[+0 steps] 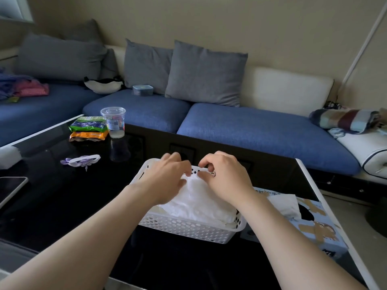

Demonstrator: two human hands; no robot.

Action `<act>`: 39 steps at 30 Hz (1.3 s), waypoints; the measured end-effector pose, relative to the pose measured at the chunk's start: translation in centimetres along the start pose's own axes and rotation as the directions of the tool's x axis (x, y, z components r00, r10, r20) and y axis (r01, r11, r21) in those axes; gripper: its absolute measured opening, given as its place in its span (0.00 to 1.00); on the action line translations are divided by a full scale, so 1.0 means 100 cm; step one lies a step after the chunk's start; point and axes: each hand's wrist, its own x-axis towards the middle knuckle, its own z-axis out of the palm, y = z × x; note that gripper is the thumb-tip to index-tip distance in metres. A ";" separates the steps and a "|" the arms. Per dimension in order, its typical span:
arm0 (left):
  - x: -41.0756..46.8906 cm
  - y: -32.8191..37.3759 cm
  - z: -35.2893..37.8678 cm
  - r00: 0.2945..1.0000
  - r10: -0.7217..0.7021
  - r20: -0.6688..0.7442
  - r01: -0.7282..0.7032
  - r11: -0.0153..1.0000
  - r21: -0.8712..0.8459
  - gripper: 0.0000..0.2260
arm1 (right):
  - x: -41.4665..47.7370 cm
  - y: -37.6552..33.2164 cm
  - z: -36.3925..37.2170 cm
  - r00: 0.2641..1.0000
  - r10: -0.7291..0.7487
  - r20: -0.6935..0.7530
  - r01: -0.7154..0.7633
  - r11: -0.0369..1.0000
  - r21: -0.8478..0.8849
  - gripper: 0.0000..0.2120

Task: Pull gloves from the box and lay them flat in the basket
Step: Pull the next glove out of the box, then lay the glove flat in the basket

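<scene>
Counter [62,201] of glossy black with a pale rim fills the foreground, and a blue sofa [251,126] with grey cushions [205,74] wraps round its far side under a beige wall. A striped blanket [345,120] lies rolled at the sofa's right end, and a small lidded container [143,90] sits on a seat.

On the counter's far left stand a clear plastic cup [114,122] with a lid and, just beside it, two stacked snack packets [88,128], green over orange. A purple-and-white trinket [80,161] lies nearer, and a dark screen [10,187] shows at the left edge.

A white perforated basket [188,229] stands in the middle of the counter. The gloves [199,204], thin and white, lie in it as a soft heap that reaches its rim. The glove box [314,227], pale blue and printed, lies just right of the basket, touching or nearly touching it, with a white sheet poking from its opening.

Both bare forearms reach in over the basket. The left hand [169,178] rests on the heap near the far wall, fingers together and only lightly bent, thumb against the white film. The right hand [226,176] is close beside it, fingers curled, with thumb and forefinger pinching the top glove's far edge. The fingertips of the two hands nearly meet.
</scene>
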 end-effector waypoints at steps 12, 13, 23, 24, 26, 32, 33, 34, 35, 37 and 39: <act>-0.006 0.007 0.005 0.876 -0.126 0.465 0.149 0.989 -0.013 0.28 | -0.008 0.002 -0.010 0.775 0.181 0.606 -0.027 0.967 -0.254 0.38; -0.006 0.007 0.005 0.866 -0.127 0.484 0.154 0.988 -0.016 0.29 | -0.009 0.002 -0.009 0.756 0.198 0.624 -0.031 0.963 -0.269 0.34; -0.005 0.012 0.006 0.845 -0.138 0.516 0.188 0.981 -0.045 0.40 | -0.018 -0.008 -0.004 0.659 0.229 0.717 0.000 0.952 -0.305 0.22; -0.005 0.013 0.004 0.869 -0.130 0.477 0.175 0.983 -0.051 0.40 | -0.019 -0.008 -0.004 0.673 0.222 0.705 -0.008 0.956 -0.294 0.22; -0.005 0.018 0.000 0.927 -0.109 0.358 0.135 0.990 -0.050 0.36 | -0.021 -0.007 -0.008 0.720 0.203 0.663 -0.031 0.965 -0.261 0.20; 0.002 0.033 -0.001 0.999 -0.035 0.041 0.043 0.972 -0.229 0.02 | -0.031 -0.003 -0.040 0.881 0.122 0.457 -0.084 0.991 -0.103 0.29; 0.002 0.037 0.000 0.999 -0.024 0.033 0.031 0.967 -0.253 0.03 | -0.032 0.000 -0.045 0.909 0.116 0.401 -0.103 0.993 -0.053 0.28; 0.002 0.040 0.001 1.000 -0.014 0.027 0.021 0.961 -0.275 0.04 | -0.033 0.004 -0.050 0.940 0.109 0.323 -0.113 0.994 -0.007 0.24; 0.003 0.044 0.001 1.000 -0.010 0.026 0.017 0.957 -0.289 0.05 | -0.034 0.010 -0.055 0.967 0.110 0.229 -0.120 0.992 0.031 0.18; 0.002 0.054 -0.001 0.999 0.014 0.030 -0.004 0.949 -0.315 0.05 | -0.037 0.026 -0.064 0.989 0.133 0.065 -0.137 0.988 0.076 0.09; 0.003 0.066 -0.003 0.997 0.049 0.063 -0.025 0.939 -0.343 0.05 | -0.044 0.043 -0.072 0.983 0.185 -0.007 -0.185 0.982 0.044 0.04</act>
